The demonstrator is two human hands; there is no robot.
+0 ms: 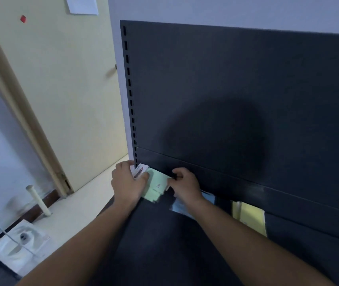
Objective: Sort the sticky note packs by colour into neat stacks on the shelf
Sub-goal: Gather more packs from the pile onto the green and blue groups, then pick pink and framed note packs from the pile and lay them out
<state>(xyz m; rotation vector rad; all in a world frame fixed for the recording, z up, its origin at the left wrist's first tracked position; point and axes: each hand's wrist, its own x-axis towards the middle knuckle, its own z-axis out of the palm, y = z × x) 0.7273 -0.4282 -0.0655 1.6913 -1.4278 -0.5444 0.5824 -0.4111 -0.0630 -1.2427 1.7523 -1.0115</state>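
Note:
A stack of green sticky note packs (156, 187) lies at the far left of the dark shelf (164, 244), against the back panel. My left hand (127, 182) grips its left side, with a white-wrapped pack (140, 170) under the fingers. My right hand (185, 185) pinches the stack's right edge. Blue packs (208, 198) lie just right of my right wrist, partly hidden by it. Yellow packs (251, 216) stand further right on the shelf.
The dark back panel (236, 89) rises behind the shelf, with a slotted upright (130, 96) at its left edge. A cream door (61, 89) is to the left. On the floor lie a white box (20, 246) and a pale pole (37, 201).

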